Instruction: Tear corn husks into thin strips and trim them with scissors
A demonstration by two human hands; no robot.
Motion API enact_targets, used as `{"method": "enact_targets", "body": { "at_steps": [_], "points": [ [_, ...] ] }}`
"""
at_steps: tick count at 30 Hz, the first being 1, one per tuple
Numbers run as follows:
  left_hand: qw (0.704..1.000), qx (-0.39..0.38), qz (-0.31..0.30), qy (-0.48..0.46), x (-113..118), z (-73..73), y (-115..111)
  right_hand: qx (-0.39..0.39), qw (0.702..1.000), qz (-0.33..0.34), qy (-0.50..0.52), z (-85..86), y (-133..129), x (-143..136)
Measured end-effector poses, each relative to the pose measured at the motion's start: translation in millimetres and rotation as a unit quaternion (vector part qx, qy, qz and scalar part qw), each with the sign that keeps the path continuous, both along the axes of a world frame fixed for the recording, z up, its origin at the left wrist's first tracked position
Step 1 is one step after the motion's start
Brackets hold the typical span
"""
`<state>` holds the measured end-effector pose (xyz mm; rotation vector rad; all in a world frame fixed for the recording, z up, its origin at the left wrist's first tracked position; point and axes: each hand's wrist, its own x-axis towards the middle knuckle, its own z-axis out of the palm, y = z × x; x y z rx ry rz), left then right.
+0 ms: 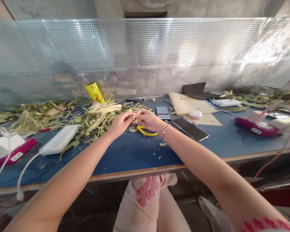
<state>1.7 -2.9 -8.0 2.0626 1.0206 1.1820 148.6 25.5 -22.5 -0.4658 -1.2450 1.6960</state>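
Above the blue table, my left hand (pixel 122 125) and my right hand (pixel 148 120) meet fingertip to fingertip. Both are closed in a pinch on a small pale-yellow plant strip (pixel 130 111), mostly hidden by the fingers. Just under my right hand lies a tool with a yellow curved handle (pixel 147 132); its working end is covered. Close to my left hand spreads a heap of dry, pale green leaves and stalks (pixel 96 120), with a bundle of cream strips (pixel 108 107) on top.
A yellow tube (pixel 94 92) leans behind the heap. Right of my hands lie a dark phone (pixel 190 128), a smaller screen (pixel 163 113) and brown paper (pixel 188 104). White-and-magenta power strips (pixel 257 127) sit at both sides, with cables. A perforated metal screen (pixel 145 51) closes the back.
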Motion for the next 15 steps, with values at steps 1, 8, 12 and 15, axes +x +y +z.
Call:
{"method": "enact_targets", "body": {
  "at_steps": [1,8,12,15],
  "points": [
    [1.000,0.000,0.000,0.000,-0.1,-0.8,0.5,-0.002,1.000,-0.002,0.003,-0.4,0.0,-0.3],
    [1.000,0.010,-0.016,0.016,-1.6,1.5,0.3,-0.008,1.000,0.026,0.013,2.5,-3.9,-1.6],
    [0.999,0.033,-0.008,0.021,-1.9,5.7,-3.1,-0.014,0.999,0.041,0.008,6.3,-5.1,0.1],
    [1.000,0.023,0.005,0.004,-2.0,4.1,-2.5,-0.009,0.999,0.039,0.002,8.6,-6.6,0.2]
  ]
}}
